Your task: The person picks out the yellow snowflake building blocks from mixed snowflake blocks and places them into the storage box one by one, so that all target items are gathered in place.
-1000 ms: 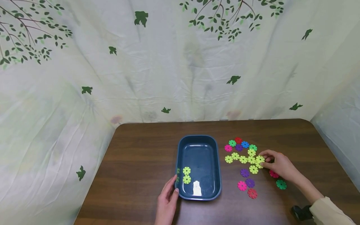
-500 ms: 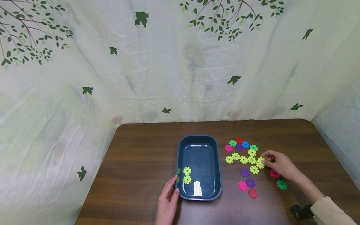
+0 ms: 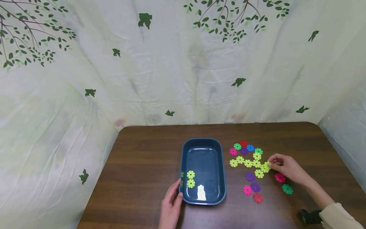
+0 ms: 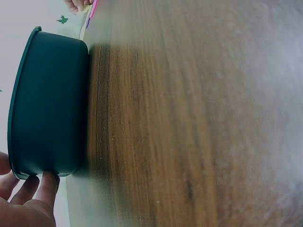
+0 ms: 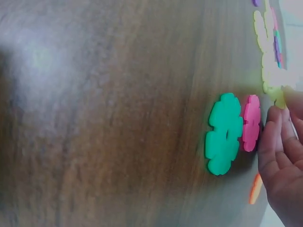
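With our left hand (image 3: pixel 170 204) gripping the blue tray (image 3: pixel 203 163) and our right hand (image 3: pixel 288 167) pinching a yellow disc (image 3: pixel 265 167) beside the other yellow discs (image 3: pixel 256 163) on the worktop (image 3: pixel 143 175), we seem at the picking-up step, which next calls for a clean lift.

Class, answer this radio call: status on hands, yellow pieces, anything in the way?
Left hand touching left side of blue tray. Right hand pinching yellow flower piece. Two yellow pieces inside tray. More yellow pieces between right hand and tray.
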Action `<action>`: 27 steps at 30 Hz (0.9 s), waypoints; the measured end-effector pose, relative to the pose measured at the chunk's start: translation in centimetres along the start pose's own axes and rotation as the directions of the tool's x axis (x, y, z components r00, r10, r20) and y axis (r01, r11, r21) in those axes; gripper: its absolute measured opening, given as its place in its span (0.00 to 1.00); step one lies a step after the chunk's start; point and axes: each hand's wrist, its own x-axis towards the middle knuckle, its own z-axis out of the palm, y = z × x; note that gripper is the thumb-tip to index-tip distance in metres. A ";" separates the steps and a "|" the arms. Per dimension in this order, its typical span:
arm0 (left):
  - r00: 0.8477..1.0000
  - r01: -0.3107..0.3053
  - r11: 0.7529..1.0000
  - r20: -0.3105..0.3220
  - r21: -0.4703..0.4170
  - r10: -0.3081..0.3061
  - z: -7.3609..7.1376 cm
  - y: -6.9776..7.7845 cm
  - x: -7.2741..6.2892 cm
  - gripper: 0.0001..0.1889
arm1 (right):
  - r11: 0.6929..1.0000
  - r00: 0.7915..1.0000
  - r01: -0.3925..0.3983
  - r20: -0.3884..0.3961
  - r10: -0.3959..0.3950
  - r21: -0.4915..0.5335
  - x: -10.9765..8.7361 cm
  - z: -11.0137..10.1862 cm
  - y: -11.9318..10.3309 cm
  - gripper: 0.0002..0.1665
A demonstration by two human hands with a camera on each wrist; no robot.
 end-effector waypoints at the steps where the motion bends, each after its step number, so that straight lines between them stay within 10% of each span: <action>1: 1.000 0.000 1.000 -0.001 -0.001 0.000 0.0 0.0 0.0 0.24 | 1.000 1.000 -0.001 -0.004 0.001 0.003 0.0 0.0 0.0 0.09; 19: 1.000 -0.001 1.000 0.000 0.007 0.001 0.0 0.1 0.0 0.24 | 1.000 0.993 -0.012 -0.116 0.009 -0.022 -1.1 0.8 -1.2 0.10; 27: 0.996 -0.093 0.995 -0.006 -0.027 0.093 0.0 -0.1 -0.2 0.25 | 0.999 0.982 0.050 -0.184 -0.051 -0.009 -0.6 1.4 -2.5 0.08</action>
